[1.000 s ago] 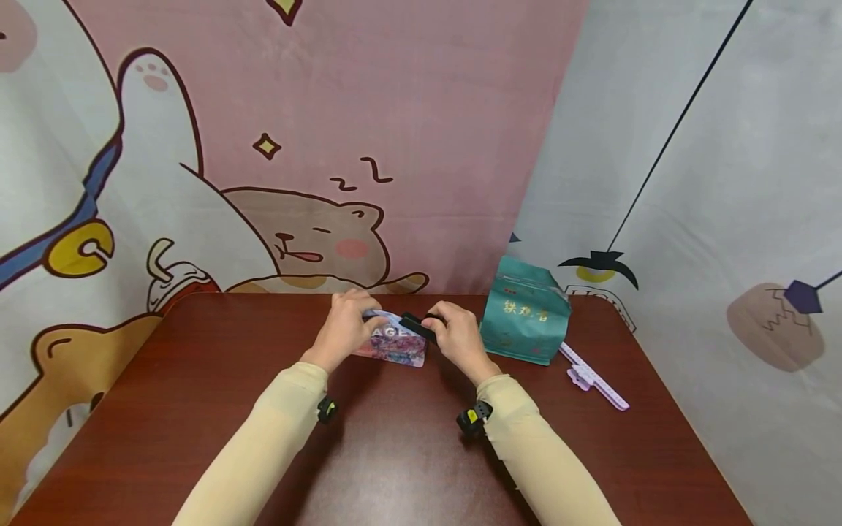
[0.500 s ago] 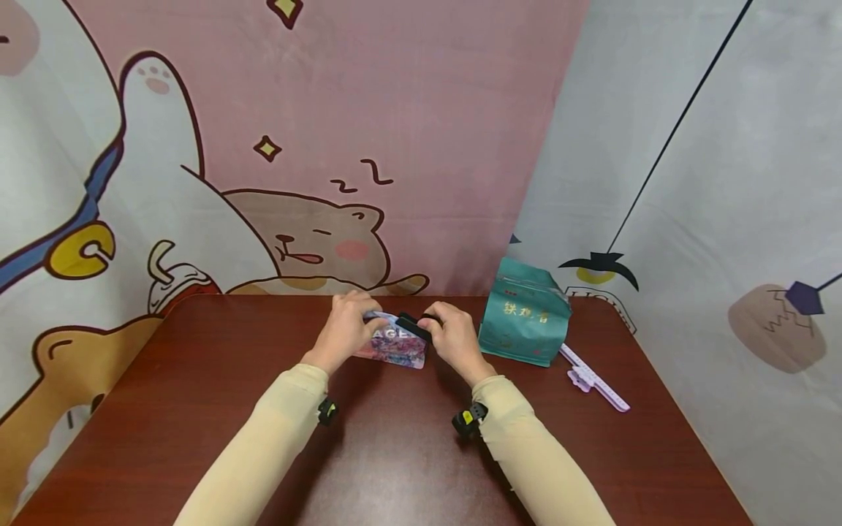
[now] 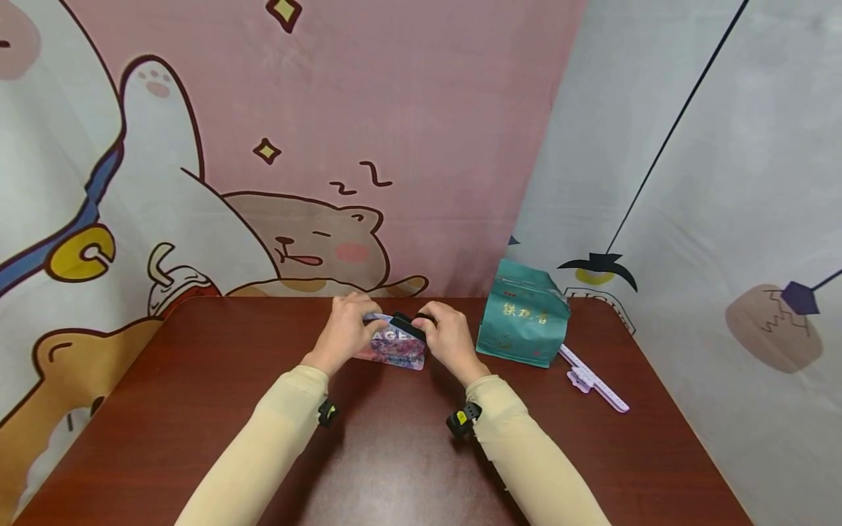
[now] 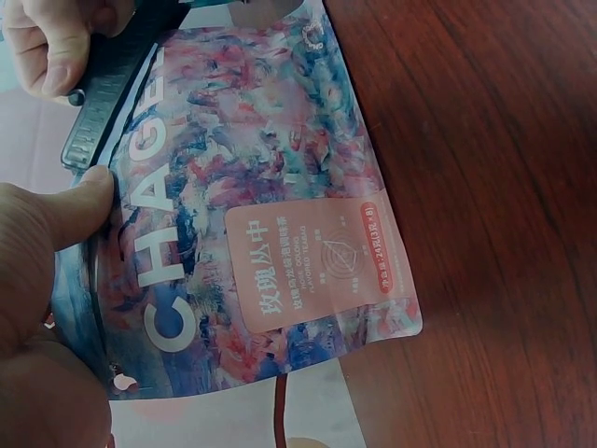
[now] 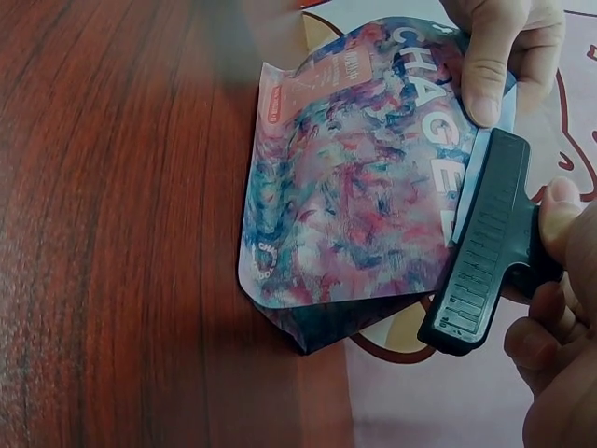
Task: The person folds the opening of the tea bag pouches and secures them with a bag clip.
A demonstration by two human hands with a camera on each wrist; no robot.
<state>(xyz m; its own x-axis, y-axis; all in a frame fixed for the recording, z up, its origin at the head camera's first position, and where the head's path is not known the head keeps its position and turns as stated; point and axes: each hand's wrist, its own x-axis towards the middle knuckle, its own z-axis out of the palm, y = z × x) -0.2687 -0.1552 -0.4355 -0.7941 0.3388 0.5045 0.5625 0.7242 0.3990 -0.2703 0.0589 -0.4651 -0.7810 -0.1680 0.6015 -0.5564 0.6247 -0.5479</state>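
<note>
A tea pouch (image 3: 397, 354) with a pink and blue paint pattern and large white letters stands at the back middle of the table. My left hand (image 3: 342, 329) pinches its folded top edge, thumb on the printed front, as the left wrist view shows. In my right hand (image 3: 449, 337) is a black bag clip (image 5: 485, 247), gripped by its handle between thumb and fingers. The long bar of the clip lies over the top edge of the pouch, at the end by my right hand. Its far side is hidden.
A green tea bag (image 3: 522, 321) stands upright to the right of my right hand. Partly behind it lies a lilac ruler-like strip (image 3: 607, 393) with a flower-shaped piece on it. A cartoon-printed cloth (image 3: 447, 146) hangs behind the brown table (image 3: 395, 453).
My right hand and the black bag clip have shifted slightly left along the top edge of the pouch. The left hand holds the same place.
</note>
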